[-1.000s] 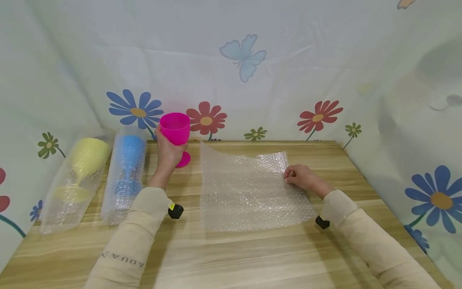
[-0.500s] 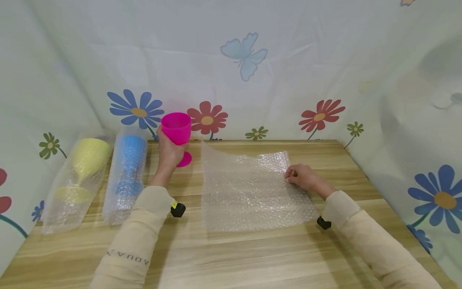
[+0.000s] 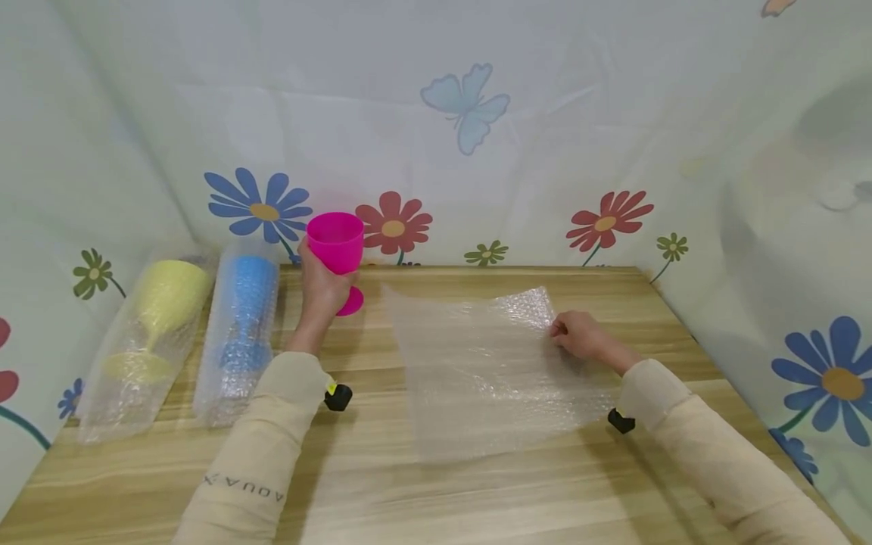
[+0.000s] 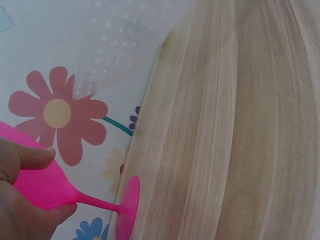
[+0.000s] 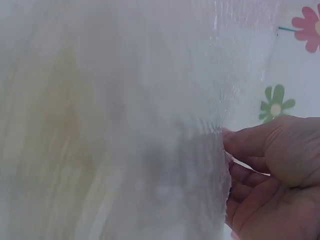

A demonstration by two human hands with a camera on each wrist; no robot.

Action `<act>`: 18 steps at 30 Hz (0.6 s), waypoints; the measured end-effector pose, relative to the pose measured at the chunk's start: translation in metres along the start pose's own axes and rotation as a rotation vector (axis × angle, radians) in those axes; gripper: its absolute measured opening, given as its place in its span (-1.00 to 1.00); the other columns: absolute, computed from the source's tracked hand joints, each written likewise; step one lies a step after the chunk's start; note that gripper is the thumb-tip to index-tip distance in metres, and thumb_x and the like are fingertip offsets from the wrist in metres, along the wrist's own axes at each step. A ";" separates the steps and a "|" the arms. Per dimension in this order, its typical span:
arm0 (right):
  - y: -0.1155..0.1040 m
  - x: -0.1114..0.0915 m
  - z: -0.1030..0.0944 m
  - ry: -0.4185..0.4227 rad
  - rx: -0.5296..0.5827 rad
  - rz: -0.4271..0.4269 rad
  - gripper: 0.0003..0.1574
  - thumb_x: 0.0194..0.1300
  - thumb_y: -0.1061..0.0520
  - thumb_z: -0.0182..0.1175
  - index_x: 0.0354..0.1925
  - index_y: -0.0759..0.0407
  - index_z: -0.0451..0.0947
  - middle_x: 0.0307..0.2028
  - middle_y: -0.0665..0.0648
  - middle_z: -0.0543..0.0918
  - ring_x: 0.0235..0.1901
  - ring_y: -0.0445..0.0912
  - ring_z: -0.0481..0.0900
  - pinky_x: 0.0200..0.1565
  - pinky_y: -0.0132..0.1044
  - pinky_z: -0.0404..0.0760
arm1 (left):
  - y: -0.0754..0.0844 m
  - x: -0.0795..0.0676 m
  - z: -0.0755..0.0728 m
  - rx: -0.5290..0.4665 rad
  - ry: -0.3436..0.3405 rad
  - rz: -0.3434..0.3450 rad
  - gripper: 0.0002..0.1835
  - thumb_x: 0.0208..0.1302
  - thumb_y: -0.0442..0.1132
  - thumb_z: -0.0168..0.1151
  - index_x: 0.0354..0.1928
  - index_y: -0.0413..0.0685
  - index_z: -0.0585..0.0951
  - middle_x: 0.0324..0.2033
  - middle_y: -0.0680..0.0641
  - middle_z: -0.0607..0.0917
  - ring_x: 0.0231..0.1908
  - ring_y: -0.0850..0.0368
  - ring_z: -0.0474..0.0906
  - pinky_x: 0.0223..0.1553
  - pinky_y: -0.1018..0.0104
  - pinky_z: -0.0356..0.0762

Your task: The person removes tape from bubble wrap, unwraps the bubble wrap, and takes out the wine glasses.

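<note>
My left hand (image 3: 322,286) grips a bright pink goblet (image 3: 338,244) round its bowl, with the mouth upward. In the left wrist view the goblet's thin stem and round foot (image 4: 129,209) point toward the wooden table, and a thumb lies across the bowl. My right hand (image 3: 581,337) pinches the right edge of a clear bubble wrap sheet (image 3: 477,378). Seen from the right wrist, the sheet (image 5: 150,125) hangs in front of the fingers and fills most of the view. Whether its lower edge touches the table cannot be told.
Two bubble-wrapped goblets lie on the left of the table: a yellow goblet (image 3: 170,295) and a blue goblet (image 3: 250,295). A wood-grain table (image 3: 381,499) carries everything. Behind it hangs a white cloth (image 3: 579,113) printed with flowers and a butterfly.
The bubble wrap sheet has shifted right and its near edge has come closer, its left side now slanting. My right hand has moved slightly right with it. The left hand still holds the goblet.
</note>
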State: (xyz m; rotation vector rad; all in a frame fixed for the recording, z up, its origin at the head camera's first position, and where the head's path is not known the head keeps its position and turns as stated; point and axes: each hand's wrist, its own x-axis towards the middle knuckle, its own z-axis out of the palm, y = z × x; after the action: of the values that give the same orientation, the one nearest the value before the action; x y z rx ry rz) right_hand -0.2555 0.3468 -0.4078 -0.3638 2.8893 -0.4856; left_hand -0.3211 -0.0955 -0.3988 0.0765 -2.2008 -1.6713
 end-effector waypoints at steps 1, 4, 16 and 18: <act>0.003 -0.001 -0.001 0.009 -0.018 -0.006 -0.93 0.34 0.39 0.23 -0.22 0.44 0.61 -0.33 0.22 0.66 -0.32 0.03 0.56 -0.20 -0.06 0.62 | 0.000 0.000 0.000 -0.003 0.002 0.005 0.06 0.07 -0.58 0.40 0.54 -0.19 0.00 0.41 -0.29 0.30 0.40 -0.21 0.24 0.45 0.00 0.22; 0.016 -0.005 -0.006 0.023 -0.070 -0.019 -0.90 0.28 0.40 0.24 -0.23 0.47 0.62 -0.33 0.26 0.68 -0.28 0.09 0.61 -0.12 0.03 0.64 | 0.000 0.001 0.000 -0.012 0.000 0.010 0.06 0.06 -0.60 0.39 0.54 -0.20 0.00 0.41 -0.30 0.30 0.40 -0.21 0.24 0.45 0.00 0.22; 0.065 -0.020 -0.033 -0.079 -0.106 0.045 -0.68 0.16 0.39 0.30 -0.09 0.53 0.58 -0.13 0.42 0.67 -0.03 0.32 0.60 0.10 0.23 0.54 | -0.001 0.001 -0.001 0.012 -0.011 -0.021 0.10 0.08 -0.56 0.42 0.56 -0.15 -0.04 0.43 -0.28 0.27 0.42 -0.22 0.22 0.44 -0.04 0.24; 0.072 -0.023 -0.036 -0.072 -0.114 0.056 -0.68 0.16 0.40 0.29 -0.09 0.54 0.57 -0.13 0.43 0.66 -0.02 0.34 0.59 0.11 0.24 0.53 | -0.001 0.001 -0.001 0.014 -0.013 -0.019 0.10 0.08 -0.56 0.42 0.56 -0.15 -0.04 0.44 -0.28 0.26 0.42 -0.22 0.22 0.44 -0.05 0.23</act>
State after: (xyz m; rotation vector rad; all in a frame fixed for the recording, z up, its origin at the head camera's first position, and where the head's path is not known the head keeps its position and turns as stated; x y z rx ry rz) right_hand -0.2565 0.4291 -0.3958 -0.3100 2.8559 -0.2930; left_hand -0.3213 -0.0972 -0.3988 0.0906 -2.2279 -1.6710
